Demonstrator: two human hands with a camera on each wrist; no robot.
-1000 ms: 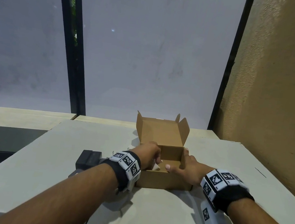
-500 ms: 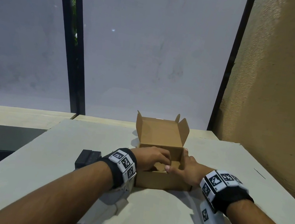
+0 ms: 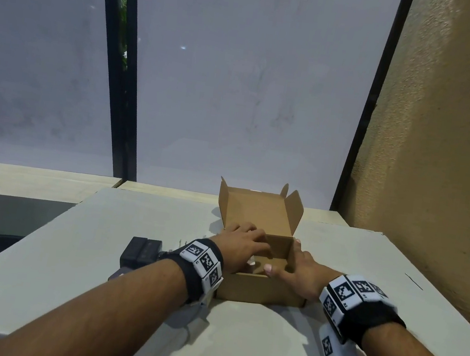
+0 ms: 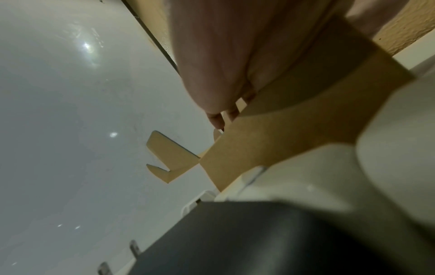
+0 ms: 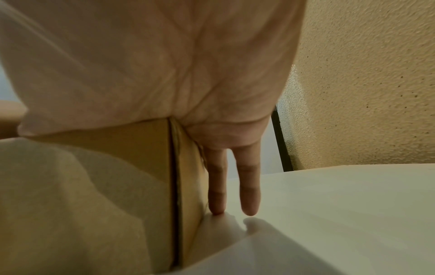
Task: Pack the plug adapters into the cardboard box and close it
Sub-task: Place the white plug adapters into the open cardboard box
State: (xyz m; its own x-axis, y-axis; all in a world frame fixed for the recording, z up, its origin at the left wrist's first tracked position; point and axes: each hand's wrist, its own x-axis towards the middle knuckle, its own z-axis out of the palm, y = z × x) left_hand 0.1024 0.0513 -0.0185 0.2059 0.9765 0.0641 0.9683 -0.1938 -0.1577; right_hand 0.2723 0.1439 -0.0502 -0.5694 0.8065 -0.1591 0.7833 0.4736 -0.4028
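Observation:
The cardboard box stands on the table with its lid upright at the back. My left hand reaches over the left wall into the box, fingers curled downward. A bit of a white plug adapter shows under them; the grip itself is hidden. My right hand braces the front right corner, thumb along the front rim. In the right wrist view its fingers lie straight down the outer wall to the table. A black plug adapter lies beside my left wrist, its prongs visible.
The white table stretches out around the box. A textured tan wall rises close on the right. Frosted window panes with black frames stand behind the table. The table's left edge drops to a darker lower surface.
My left hand has moved from the box's left rim further over and down into the box, carrying the white piece. The right hand and the box have stayed put.

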